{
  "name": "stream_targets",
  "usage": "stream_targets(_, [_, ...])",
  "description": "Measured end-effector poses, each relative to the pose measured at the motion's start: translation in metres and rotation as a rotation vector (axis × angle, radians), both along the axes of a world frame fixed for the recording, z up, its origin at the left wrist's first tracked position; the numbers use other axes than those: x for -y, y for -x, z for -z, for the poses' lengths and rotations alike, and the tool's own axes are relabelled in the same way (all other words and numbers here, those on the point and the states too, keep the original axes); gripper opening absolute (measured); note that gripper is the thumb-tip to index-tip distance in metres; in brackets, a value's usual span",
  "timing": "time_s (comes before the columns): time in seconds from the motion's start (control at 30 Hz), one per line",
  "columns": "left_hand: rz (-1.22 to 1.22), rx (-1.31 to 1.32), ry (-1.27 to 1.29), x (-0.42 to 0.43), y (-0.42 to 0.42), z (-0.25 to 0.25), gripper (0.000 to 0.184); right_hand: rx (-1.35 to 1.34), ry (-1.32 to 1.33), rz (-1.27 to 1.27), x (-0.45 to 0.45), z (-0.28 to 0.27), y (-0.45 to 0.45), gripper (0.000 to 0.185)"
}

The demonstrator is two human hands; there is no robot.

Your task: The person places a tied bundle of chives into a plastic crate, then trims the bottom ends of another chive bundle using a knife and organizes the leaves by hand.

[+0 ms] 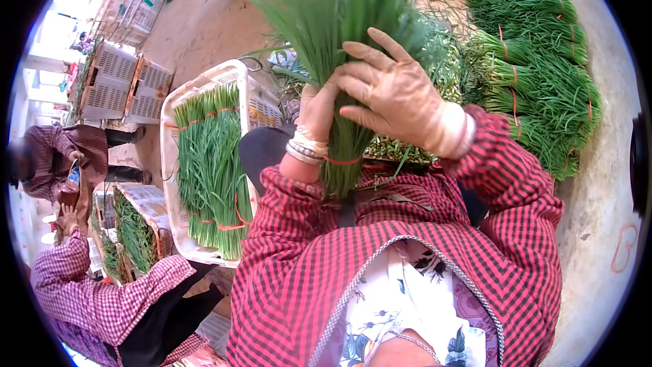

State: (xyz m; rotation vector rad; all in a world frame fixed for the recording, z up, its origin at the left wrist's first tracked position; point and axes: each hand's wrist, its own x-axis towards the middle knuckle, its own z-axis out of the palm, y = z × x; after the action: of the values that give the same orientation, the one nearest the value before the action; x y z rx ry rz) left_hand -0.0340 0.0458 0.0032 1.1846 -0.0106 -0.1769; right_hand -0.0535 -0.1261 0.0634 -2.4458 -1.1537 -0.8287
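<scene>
A bunch of long green garlic chives point(333, 34) stands upright in front of my chest, its leaf tips blurred at the top. A red band point(343, 161) circles its lower part. My left hand point(316, 112), gloved and with bands at the wrist, is wrapped round the bunch from the left side. Gloved too, my right hand point(404, 98) lies against the right side of the bunch with its fingers spread. Part of the bunch is hidden behind both hands.
To the left, a white crate point(244, 88) holds banded chives. Several banded bunches point(536, 81) are piled along the wall at right. Loose chives point(441, 54) lie behind my hands. Two people point(109, 292) in checked clothes are at left, near more crates point(112, 81).
</scene>
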Motion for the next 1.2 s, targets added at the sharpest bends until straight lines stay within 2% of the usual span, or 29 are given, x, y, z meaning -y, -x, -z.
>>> stream_targets(0.03, [0.002,-0.001,-0.001,0.0,0.001,0.007,0.031,-0.014,0.051,0.076,0.001,0.008,-0.01,0.027])
stream_targets(0.1, [-0.066,-0.105,0.157,0.002,0.004,0.0,0.025,-0.025,0.101,0.148,0.003,0.011,-0.013,0.032])
stream_targets(0.17, [-0.129,-0.132,0.151,-0.004,0.008,-0.002,0.025,-0.227,0.206,0.183,0.011,0.013,-0.002,0.039])
stream_targets(0.23, [-0.092,-0.268,0.156,-0.016,0.008,0.001,0.028,-0.227,0.192,0.159,0.022,0.028,0.004,0.039])
stream_targets(0.27, [-0.066,-0.265,0.234,-0.016,0.009,0.002,0.03,-0.263,0.172,0.137,0.027,0.033,0.007,0.038])
stream_targets(0.43, [-0.08,-0.229,0.222,-0.009,0.016,-0.002,0.031,-0.327,0.024,0.065,0.039,0.032,0.016,0.031])
stream_targets(0.6, [-0.104,-0.203,0.188,0.004,0.023,-0.004,0.033,-0.105,-0.249,0.01,0.03,0.008,0.012,0.013])
stream_targets(0.7, [-0.092,-0.149,0.197,0.008,0.026,-0.002,0.034,0.018,-0.209,0.009,0.015,-0.013,0.01,0.013])
stream_targets(0.77, [-0.07,-0.151,0.204,0.008,0.027,-0.004,0.032,0.066,-0.128,0.041,0.013,0.0,0.004,0.02])
stream_targets(0.83, [-0.126,-0.167,0.234,0.007,0.028,-0.004,0.029,-0.059,0.116,0.165,0.023,0.016,-0.002,0.032])
stream_targets(0.87, [-0.108,-0.266,0.242,0.002,0.03,-0.011,0.026,-0.134,0.126,0.222,0.028,0.02,-0.001,0.039])
stream_targets(0.9, [-0.109,-0.264,0.245,-0.001,0.029,-0.009,0.026,-0.132,0.129,0.221,0.034,0.021,0.001,0.039])
stream_targets(0.97, [-0.147,-0.206,0.24,-0.007,0.028,0.0,0.03,-0.323,0.154,0.252,0.046,0.021,0.009,0.04])
stream_targets(1.03, [-0.147,-0.223,0.222,-0.008,0.026,0.004,0.03,-0.306,0.135,0.261,0.058,0.025,0.016,0.039])
stream_targets(1.13, [-0.218,-0.224,0.189,-0.007,0.026,0.003,0.029,-0.328,0.034,0.275,0.073,0.027,0.026,0.024])
stream_targets(1.2, [-0.231,-0.22,0.199,-0.007,0.024,0.007,0.029,-0.34,0.015,0.303,0.085,0.032,0.029,0.024])
